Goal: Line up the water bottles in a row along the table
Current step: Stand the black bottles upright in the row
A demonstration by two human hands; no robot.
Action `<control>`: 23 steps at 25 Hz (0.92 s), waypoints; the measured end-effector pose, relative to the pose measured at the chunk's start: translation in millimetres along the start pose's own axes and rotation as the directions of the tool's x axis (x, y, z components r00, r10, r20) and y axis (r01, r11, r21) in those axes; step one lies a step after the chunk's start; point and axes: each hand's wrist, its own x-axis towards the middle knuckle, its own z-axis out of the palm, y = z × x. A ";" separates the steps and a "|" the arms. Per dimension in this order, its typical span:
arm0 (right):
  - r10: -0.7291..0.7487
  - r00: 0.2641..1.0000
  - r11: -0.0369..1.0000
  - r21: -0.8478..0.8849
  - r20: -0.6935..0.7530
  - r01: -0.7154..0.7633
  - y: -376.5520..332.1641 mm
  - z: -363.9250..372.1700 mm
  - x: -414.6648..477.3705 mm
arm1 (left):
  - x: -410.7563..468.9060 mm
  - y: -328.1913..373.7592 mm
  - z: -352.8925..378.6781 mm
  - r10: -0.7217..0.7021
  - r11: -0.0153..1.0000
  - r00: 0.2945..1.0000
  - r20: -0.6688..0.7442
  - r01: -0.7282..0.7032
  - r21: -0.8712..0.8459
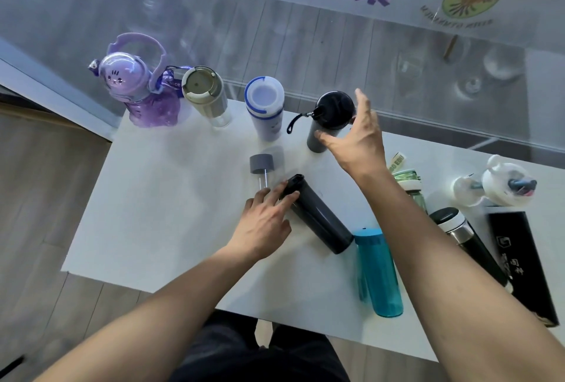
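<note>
Along the far edge of the white table (159,204) stand a purple cartoon bottle (139,88), a grey-lidded clear bottle (206,95), a white and blue bottle (265,106) and a black-lidded grey bottle (328,118). My right hand (356,136) hovers open just right of that black-lidded bottle, fingers spread, slightly apart from it. My left hand (266,219) rests its fingers on the cap end of a dark bottle (318,215) lying on its side. A clear bottle with a grey cap (262,169) stands just beyond my left fingers.
On the right lie a teal bottle (377,271), a green glass bottle (411,189), a black and steel flask (461,234), a white bear-shaped bottle (501,184) and a black box (519,262). A glass wall runs behind the table.
</note>
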 end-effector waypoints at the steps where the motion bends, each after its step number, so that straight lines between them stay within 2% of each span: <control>1: 0.033 0.999 0.999 -0.010 -0.004 -0.034 2.7 -1.5 -3.6 | -0.4 -0.5 -0.4 0.004 1.000 1.000 -0.001 -0.004 -0.004; 4: 0.123 0.992 0.989 -0.082 -0.020 -0.124 17.0 4.4 -31.3 | -2.9 -3.6 -1.7 0.013 1.000 1.000 -0.002 -0.013 -0.027; 6: 0.147 0.981 0.978 -0.171 0.128 -0.124 29.1 20.7 -63.0 | -4.7 -7.5 -2.8 0.016 0.999 1.000 -0.009 -0.017 -0.049; 8: 0.151 0.929 0.964 -0.259 0.338 -0.062 36.9 41.8 -90.7 | -7.6 -13.0 -3.6 0.016 0.998 1.000 -0.015 -0.017 -0.053; 10: 0.141 0.903 0.942 -0.336 0.406 0.004 38.6 62.8 -104.4 | -11.0 -19.6 -3.2 0.019 0.999 1.000 -0.021 -0.020 -0.051; 14: 0.101 0.941 0.912 -0.407 0.324 0.042 31.3 90.7 -103.2 | -14.3 -32.9 -2.8 0.020 0.996 0.998 -0.057 -0.024 -0.080; 16: 0.109 0.952 0.930 -0.368 0.287 0.005 28.3 89.1 -100.0 | -11.5 -36.1 -5.7 0.023 0.997 0.998 -0.059 -0.028 -0.077; 21: 0.159 0.987 0.987 0.008 0.018 -0.159 29.3 35.4 -107.7 | -3.5 -30.5 -19.9 0.039 0.997 0.997 -0.070 -0.043 -0.063; 23: 0.166 0.984 0.982 0.098 -0.071 -0.159 36.4 10.6 -107.5 | 0.7 -27.6 -25.7 0.008 0.998 0.996 -0.090 -0.013 -0.056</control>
